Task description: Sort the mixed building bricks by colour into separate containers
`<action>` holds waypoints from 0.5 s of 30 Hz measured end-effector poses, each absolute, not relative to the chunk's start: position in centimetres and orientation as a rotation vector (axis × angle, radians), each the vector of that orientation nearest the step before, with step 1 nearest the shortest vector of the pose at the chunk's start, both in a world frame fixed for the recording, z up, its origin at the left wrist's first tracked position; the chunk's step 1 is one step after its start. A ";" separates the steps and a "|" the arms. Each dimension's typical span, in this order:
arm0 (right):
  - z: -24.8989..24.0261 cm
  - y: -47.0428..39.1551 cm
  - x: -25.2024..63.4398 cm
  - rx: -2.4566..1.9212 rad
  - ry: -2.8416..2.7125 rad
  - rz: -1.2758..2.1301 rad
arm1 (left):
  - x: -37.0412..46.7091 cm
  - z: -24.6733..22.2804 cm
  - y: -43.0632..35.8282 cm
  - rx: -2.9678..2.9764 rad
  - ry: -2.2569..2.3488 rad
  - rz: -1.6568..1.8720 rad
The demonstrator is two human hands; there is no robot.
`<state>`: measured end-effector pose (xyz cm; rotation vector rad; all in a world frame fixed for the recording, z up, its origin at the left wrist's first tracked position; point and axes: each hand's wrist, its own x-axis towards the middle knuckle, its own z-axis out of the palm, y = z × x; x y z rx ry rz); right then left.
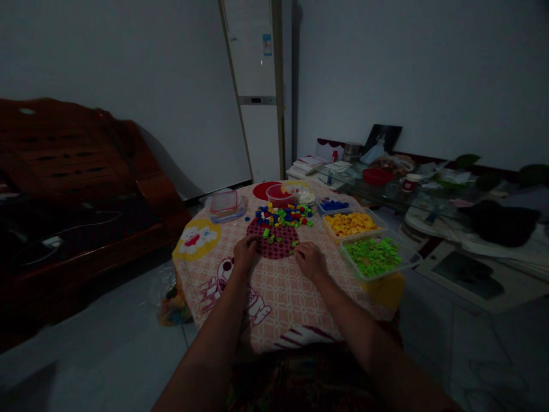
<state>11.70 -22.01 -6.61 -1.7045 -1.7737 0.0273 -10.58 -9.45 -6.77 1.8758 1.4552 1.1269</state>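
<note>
My left hand [246,253] rests at the left edge of a dark red patterned circle on the tablecloth [274,320]. Its fingers are curled together, and whatever they hold, if anything, is hidden. At the circle's right edge, my right hand [311,261] has its fingertips pinched at a small green toy brick [294,244]. Between the hands lie a few loose green bricks [266,233]. Just beyond them spreads a pile of mixed bricks [285,215] in blue, red, yellow, green and white.
To the right stand clear boxes of green bricks [373,256], yellow bricks [349,224] and blue bricks [333,205]. A round pink tub [279,195] and white bricks [306,197] are behind the pile. Stacked lidded containers [225,205] sit back left. A wooden bench [77,171] is at left.
</note>
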 end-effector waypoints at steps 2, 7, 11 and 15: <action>-6.7 -22.3 12.1 -1.803 -1.603 -0.007 | -10.5 -6.6 -9.6 1.845 1.456 1.153; -7.1 -22.0 12.7 -1.965 -1.475 -0.023 | -10.5 -6.9 -9.5 1.815 1.450 1.171; -6.8 -21.4 12.5 -2.050 -1.608 -0.077 | -10.7 -7.3 -9.3 1.801 1.442 1.191; -6.3 -20.6 12.6 -2.115 -1.665 -0.142 | -10.7 -7.5 -9.2 1.801 1.424 1.212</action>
